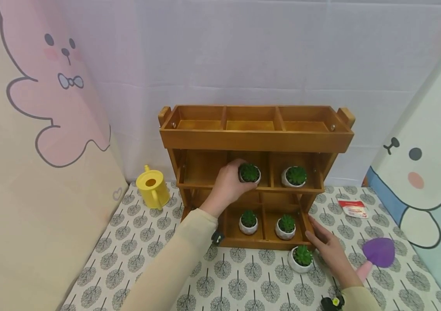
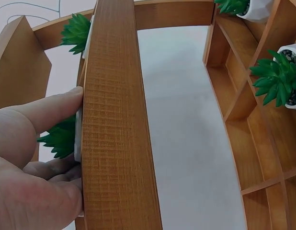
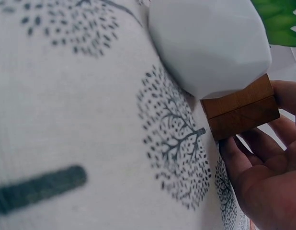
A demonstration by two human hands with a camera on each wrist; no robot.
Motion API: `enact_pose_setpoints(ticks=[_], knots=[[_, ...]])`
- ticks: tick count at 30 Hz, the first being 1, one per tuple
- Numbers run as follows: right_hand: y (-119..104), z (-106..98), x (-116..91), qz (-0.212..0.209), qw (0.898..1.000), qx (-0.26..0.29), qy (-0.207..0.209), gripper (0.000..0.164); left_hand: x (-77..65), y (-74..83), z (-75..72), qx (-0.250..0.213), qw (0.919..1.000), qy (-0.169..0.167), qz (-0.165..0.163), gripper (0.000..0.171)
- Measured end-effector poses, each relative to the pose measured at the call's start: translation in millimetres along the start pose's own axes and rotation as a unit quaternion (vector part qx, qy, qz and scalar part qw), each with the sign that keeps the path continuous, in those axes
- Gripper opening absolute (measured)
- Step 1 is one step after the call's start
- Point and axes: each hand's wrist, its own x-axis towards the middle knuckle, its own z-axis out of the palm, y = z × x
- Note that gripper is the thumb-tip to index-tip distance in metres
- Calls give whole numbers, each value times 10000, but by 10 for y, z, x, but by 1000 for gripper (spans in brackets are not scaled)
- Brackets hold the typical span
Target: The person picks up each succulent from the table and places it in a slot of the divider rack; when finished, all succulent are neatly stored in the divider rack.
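My left hand [image 1: 231, 183] grips a small potted succulent [image 1: 249, 172] at the middle compartment of the wooden shelf's [image 1: 257, 140] second tier. In the left wrist view, thumb and fingers surround the green plant [image 2: 62, 138], and the front board [image 2: 117, 120] hides most of its white pot. My right hand [image 1: 327, 248] holds the lower right end of the shelf; the right wrist view shows its fingers around the wooden corner [image 3: 244, 109]. Just left of that hand, a potted succulent [image 1: 301, 258] stands on the tablecloth, its white pot [image 3: 210, 45] large in the right wrist view.
Another potted succulent [image 1: 294, 176] sits in the second tier's right compartment. Two more, one central [image 1: 248, 221] and one right [image 1: 285, 226], occupy the bottom tier. A yellow watering can [image 1: 152, 188] stands left; a red-and-white packet [image 1: 353, 208] and purple toy shovel [image 1: 379, 252] lie right.
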Motion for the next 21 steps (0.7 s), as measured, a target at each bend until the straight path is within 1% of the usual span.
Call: enact_pose_setpoints(ticks=[3, 7, 13, 16, 21], knots=[[1, 4, -10, -1, 10000, 3, -18, 73, -9, -9, 3, -12, 10000, -1, -8, 59], [7, 6, -1, -13, 10000, -28, 26, 73, -33, -24, 3, -67, 9999, 50, 65, 62], [0, 5, 15, -23, 10000, -7, 24, 73, -105, -32, -20, -158, 9995, 213, 198, 70], [-8, 3, 8, -27, 10000, -12, 2, 73, -159, -25, -39, -334, 9986, 318, 250, 73], [-15, 4, 1, -8, 10000, -78, -12, 73, -262, -25, -58, -819, 9945, 445, 469, 75]])
